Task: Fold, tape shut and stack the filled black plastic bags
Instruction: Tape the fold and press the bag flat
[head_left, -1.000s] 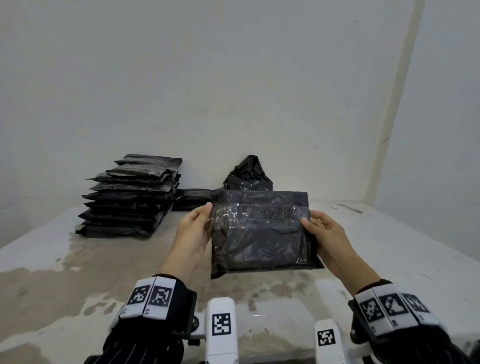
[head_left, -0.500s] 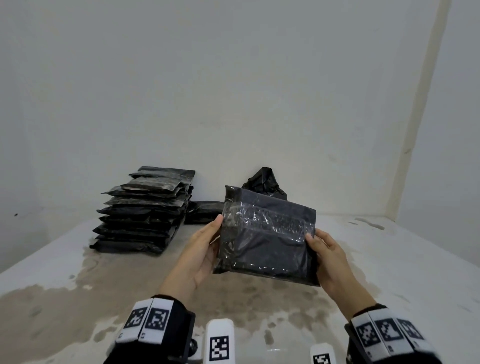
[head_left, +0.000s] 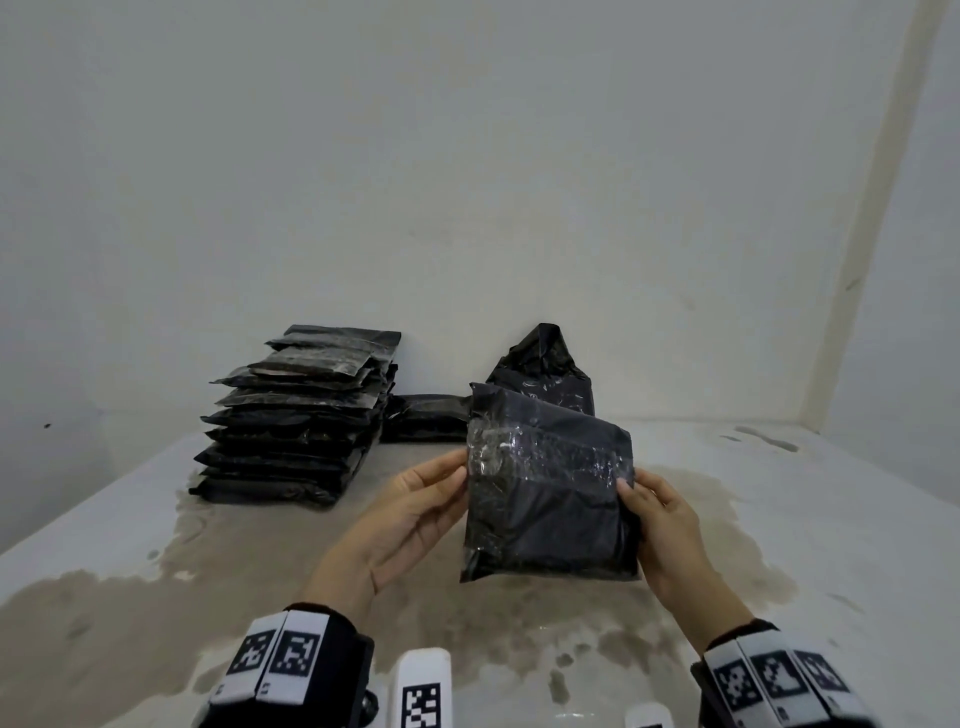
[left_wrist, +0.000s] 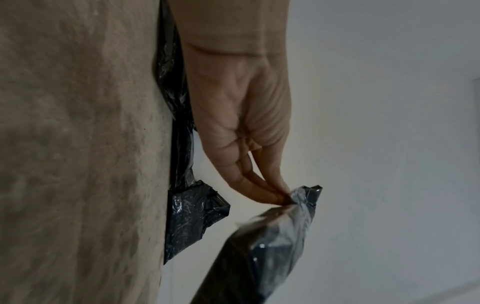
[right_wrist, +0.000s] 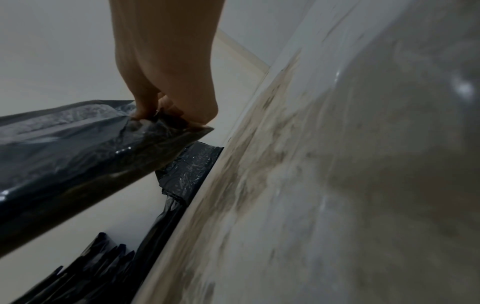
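I hold a folded black bag (head_left: 545, 509) upright above the table, a band of clear tape across its upper part. My left hand (head_left: 458, 467) pinches its left edge at the tape, thumb in front. In the left wrist view the fingertips (left_wrist: 272, 195) meet on the bag's (left_wrist: 272, 246) taped corner. My right hand (head_left: 629, 493) grips the right edge, thumb on the front, fingers behind. The right wrist view shows those fingers (right_wrist: 153, 111) clamped on the bag's (right_wrist: 78, 148) end. A stack of several taped bags (head_left: 296, 421) stands at the back left.
A filled black bag with a loose top (head_left: 540, 369) stands against the back wall, and a flat bag (head_left: 426, 423) lies beside the stack. The white table (head_left: 779, 519) has a brown stained patch. Walls close the back and right.
The bag has gone from level to tilted, its left top corner higher, and has turned narrower toward me. Both hands have kept their hold on its edges.
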